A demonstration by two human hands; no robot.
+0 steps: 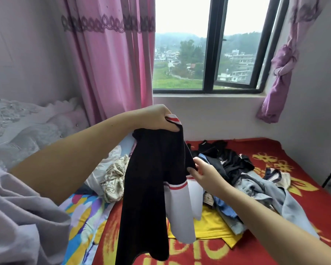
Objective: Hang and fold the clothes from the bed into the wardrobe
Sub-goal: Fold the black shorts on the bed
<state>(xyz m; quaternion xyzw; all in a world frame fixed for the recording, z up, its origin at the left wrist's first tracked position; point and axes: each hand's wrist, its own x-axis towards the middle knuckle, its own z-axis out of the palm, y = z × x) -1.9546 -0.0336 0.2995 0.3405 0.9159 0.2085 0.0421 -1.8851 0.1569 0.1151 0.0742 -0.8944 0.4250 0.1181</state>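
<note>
Head view: left hand (161, 119) grips black top (151, 178) by its collar, right hand (201, 172) pinches the sleeve above bed (294, 150); best spread both shoulders level before folding.

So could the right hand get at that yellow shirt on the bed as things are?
Probably yes: the yellow shirt lies just below the right hand with nothing between, but the fingers pinch the black top and must let go first.
</note>
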